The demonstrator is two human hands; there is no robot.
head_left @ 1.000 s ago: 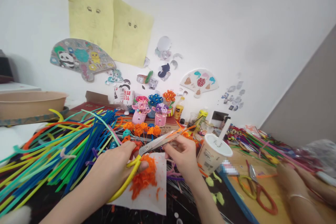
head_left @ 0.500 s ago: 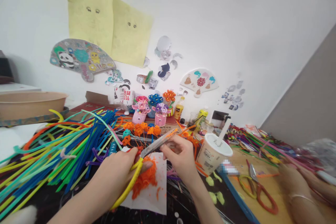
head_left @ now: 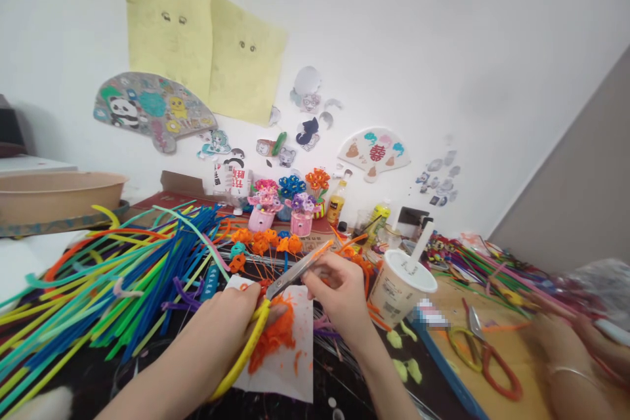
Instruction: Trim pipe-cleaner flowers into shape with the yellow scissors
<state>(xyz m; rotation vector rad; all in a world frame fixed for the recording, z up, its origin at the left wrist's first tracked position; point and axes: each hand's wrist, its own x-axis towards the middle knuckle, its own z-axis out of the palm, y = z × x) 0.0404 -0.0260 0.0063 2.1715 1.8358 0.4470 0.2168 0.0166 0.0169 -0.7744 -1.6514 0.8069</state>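
My left hand [head_left: 226, 321] is closed round scissors [head_left: 294, 275] with yellow handles, their blades slanting up to the right. Close to the blade tips, my right hand [head_left: 339, 292] pinches a short orange pipe cleaner [head_left: 322, 251], which lies along the blades. Below both hands a sheet of white paper [head_left: 302, 380] carries a heap of orange fluff clippings [head_left: 275, 341]. Just beyond the hands are orange pipe-cleaner flowers [head_left: 263, 241] on thin stems and one teal flower [head_left: 237, 249].
Many coloured pipe cleaners [head_left: 147, 275] spread across the left. A lidded paper cup [head_left: 398, 292] with a straw stands right of my right hand. Further right lie other scissors [head_left: 499, 374] and a co-worker's blurred hand [head_left: 551, 335]. Potted pipe-cleaner flowers [head_left: 301, 223] stand by the wall.
My left hand and the scissors have shifted very slightly, and the blades look closer together. My right hand stays almost in place. The co-worker's hands have moved a little.
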